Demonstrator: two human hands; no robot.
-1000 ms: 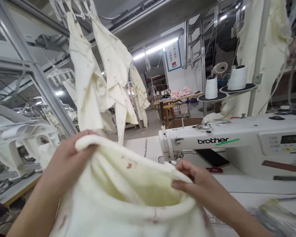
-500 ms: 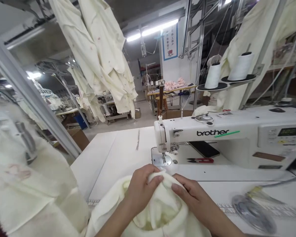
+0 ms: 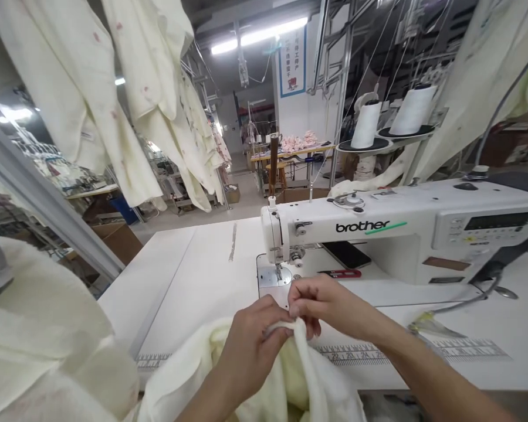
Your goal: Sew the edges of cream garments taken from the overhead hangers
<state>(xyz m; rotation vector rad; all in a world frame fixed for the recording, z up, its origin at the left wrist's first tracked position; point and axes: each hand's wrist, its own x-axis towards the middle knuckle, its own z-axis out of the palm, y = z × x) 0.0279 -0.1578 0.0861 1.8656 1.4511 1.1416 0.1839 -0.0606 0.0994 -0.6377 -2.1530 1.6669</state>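
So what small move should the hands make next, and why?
Perhaps ease the cloth forward onto the needle plate: the left hand pinches its edge, the right hand is there too, and the cloth stops short of the plate.

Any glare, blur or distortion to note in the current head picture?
All in the head view: ceiling light tube, glaring white; lower-left fabric, soft; held cloth, pale, with faint shadows in its folds; sewing-machine lettering, readable; metal post, slanted, perhaps partly lens distortion.
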